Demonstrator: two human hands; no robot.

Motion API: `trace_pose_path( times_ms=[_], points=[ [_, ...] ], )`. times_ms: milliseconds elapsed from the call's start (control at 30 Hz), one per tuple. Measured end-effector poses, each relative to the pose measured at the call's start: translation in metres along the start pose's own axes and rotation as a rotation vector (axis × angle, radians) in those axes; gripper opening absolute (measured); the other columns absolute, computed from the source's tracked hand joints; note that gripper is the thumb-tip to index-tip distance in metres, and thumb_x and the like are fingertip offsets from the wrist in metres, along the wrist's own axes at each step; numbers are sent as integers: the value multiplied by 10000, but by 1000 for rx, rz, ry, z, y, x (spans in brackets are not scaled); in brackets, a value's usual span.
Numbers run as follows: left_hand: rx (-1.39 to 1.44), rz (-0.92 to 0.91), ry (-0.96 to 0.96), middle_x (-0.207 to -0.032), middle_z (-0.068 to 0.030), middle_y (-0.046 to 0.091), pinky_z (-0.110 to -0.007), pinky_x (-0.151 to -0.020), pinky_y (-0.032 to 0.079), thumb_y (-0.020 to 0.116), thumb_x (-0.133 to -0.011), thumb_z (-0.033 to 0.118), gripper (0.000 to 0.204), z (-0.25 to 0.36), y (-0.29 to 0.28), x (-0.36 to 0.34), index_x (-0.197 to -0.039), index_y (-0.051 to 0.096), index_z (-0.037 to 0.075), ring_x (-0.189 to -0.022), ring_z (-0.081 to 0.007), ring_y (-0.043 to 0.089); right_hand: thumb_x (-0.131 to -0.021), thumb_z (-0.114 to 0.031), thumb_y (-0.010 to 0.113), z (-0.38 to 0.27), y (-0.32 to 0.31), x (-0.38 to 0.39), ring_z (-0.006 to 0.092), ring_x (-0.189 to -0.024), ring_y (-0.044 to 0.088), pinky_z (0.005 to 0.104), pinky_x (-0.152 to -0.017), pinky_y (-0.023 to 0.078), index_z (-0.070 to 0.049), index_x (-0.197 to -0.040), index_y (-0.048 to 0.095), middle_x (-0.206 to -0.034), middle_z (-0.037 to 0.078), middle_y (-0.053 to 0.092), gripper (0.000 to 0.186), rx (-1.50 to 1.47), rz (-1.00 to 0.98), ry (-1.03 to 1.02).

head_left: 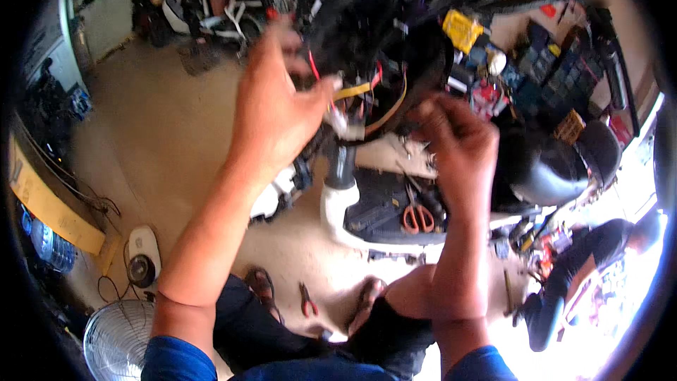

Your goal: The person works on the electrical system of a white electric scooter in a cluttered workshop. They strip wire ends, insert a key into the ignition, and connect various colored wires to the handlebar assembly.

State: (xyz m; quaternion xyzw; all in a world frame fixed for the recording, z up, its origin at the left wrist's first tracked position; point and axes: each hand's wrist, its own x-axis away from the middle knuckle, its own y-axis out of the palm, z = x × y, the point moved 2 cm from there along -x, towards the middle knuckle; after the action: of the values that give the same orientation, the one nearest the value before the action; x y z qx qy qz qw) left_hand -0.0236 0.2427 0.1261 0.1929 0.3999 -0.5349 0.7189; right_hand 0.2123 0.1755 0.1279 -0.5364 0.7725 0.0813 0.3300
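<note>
A dark rounded housing point(352, 25) on an upright white-and-black column point(341, 169) has loose wires hanging from it. A yellow strip point(354, 90) and a curved yellowish wire point(392, 114) stand out among them. My left hand point(278, 102) is at the housing's left side, thumb and fingers apart, the fingers blurred; its thumb reaches the strip's near end. To the right of the wires, my right hand point(462, 137) has its fingertips pinched together; what lies between them is too blurred to name. Below, orange-handled scissors point(417, 217) rest on the vehicle's dark footboard point(374, 219).
Red-handled pliers point(308, 303) lie on the floor between my feet. A wire-cage fan point(116, 342) stands lower left. Another person point(585, 268) crouches at right. Stacked dark blocks point(557, 70), a yellow packet point(462, 30) and a black handlebar point(536, 0) are at upper right.
</note>
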Motion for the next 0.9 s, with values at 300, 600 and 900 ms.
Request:
trace_pose_path(
  times_ms=[300,600,900],
  points=[
    [-244,-232,529,-1037,-169,724,-481,-1005,517,642,-829,-70,758,46,8,-3,-1546,404,-9,-981,-338,716,-982,-156,725,122,-75,10,132,-695,684,304,-638,535,21,-1027,787,-812,74,758,193,505,-271,249],
    [-242,-317,389,-834,-146,687,-418,-787,576,653,-860,8,567,47,0,10,-1406,505,-9,-758,-321,713,-915,-187,769,125,-59,53,260,-792,778,369,-740,592,-30,-1071,802,-913,187,793,225,721,-745,427],
    [-115,-329,119,-938,-113,755,-298,-776,562,641,-1017,18,138,48,0,17,-1120,703,-49,-846,-129,724,-908,-203,799,76,-63,59,278,-824,787,362,-734,599,-41,-1142,779,-918,180,790,285,758,-665,225]
  ],
)
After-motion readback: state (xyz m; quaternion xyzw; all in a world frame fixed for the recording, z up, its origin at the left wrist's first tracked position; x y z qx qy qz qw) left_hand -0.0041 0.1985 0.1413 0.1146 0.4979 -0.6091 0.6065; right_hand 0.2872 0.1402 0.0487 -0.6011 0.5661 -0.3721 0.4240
